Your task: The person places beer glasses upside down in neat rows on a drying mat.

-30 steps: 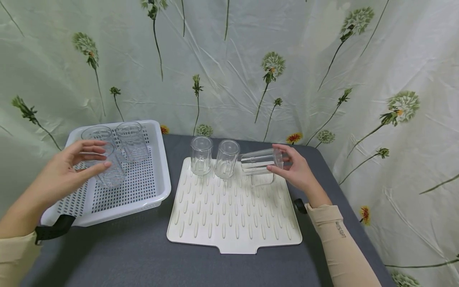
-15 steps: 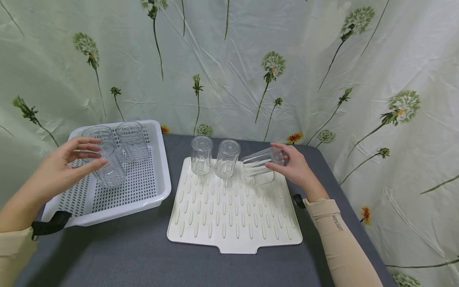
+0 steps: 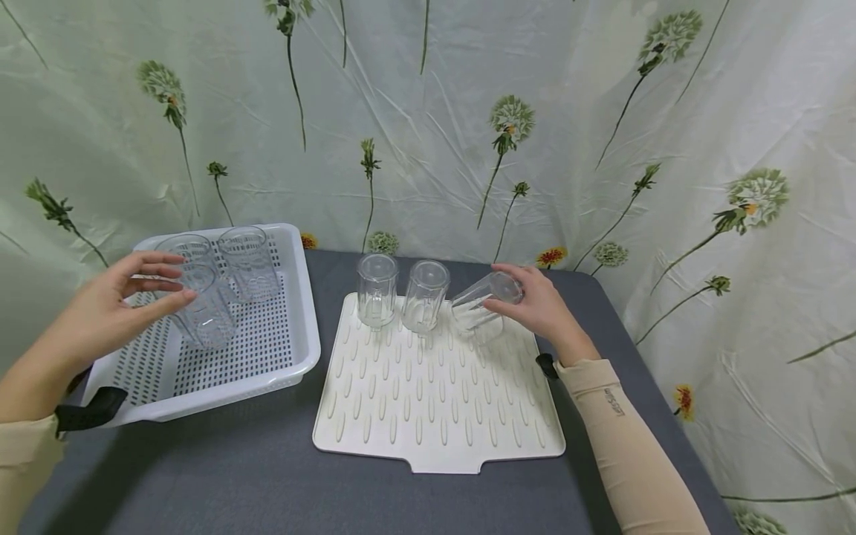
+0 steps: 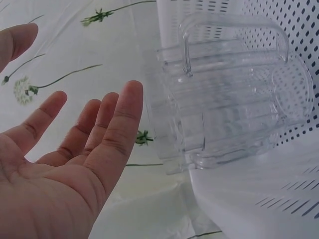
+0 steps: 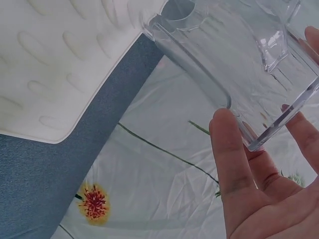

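Right hand (image 3: 538, 305) grasping the base end of a tilted clear mug (image 3: 476, 306), its mouth angled down at the far edge of a ribbed white mat (image 3: 435, 401); two inverted mugs (image 3: 425, 299) stand just beside it; left hand (image 3: 117, 312), released with fingers apart, hovers near other clear mugs (image 3: 250, 271) in a perforated white basket (image 3: 305, 312); mat and basket lie on a dark grey table (image 3: 267, 475) before a flower-printed curtain (image 3: 428, 111)

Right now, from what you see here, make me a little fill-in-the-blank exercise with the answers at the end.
The tilted mug is in the ____ hand.
Beside it, ____ other mugs stand on the mat.
In the head view, the basket lies to the ____ of the mat.
Missing words: right; two; left.
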Motion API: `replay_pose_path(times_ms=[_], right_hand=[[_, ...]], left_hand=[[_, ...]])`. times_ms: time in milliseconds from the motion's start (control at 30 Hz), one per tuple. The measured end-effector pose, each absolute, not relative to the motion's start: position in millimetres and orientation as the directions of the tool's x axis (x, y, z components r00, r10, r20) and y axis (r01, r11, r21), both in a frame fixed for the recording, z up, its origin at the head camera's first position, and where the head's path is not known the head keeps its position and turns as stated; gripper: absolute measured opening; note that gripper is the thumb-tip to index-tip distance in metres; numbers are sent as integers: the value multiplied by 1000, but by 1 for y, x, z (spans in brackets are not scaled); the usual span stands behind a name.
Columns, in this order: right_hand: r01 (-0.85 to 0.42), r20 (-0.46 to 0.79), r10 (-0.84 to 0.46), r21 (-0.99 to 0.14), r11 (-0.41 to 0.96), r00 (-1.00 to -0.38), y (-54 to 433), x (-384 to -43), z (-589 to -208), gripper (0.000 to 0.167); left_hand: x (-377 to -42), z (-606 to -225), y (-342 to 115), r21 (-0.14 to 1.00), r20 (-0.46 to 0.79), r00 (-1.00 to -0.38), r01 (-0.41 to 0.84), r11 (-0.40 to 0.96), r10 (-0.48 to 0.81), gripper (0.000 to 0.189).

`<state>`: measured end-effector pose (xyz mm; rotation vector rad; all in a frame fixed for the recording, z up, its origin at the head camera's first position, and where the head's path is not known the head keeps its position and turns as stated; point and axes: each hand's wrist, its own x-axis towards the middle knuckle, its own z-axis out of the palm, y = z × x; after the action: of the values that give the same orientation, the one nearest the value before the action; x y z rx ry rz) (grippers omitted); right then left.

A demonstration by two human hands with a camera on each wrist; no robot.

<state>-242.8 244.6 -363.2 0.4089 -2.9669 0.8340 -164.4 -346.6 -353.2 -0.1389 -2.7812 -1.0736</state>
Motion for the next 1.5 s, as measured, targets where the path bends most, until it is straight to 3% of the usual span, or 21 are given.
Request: replay_pose_path(times_ms=[700,1500], right_hand=[[-252,38,-259,-413,875,-965,226,-255,-362,75],[-237,48,-236,-367,900,-971,213,-259,-368,77]], left_hand=[[-168,-341,-355,585,134,-991,84,807,6,75],[-184,-329,-362,514,179,-982,143,846,58,73]])
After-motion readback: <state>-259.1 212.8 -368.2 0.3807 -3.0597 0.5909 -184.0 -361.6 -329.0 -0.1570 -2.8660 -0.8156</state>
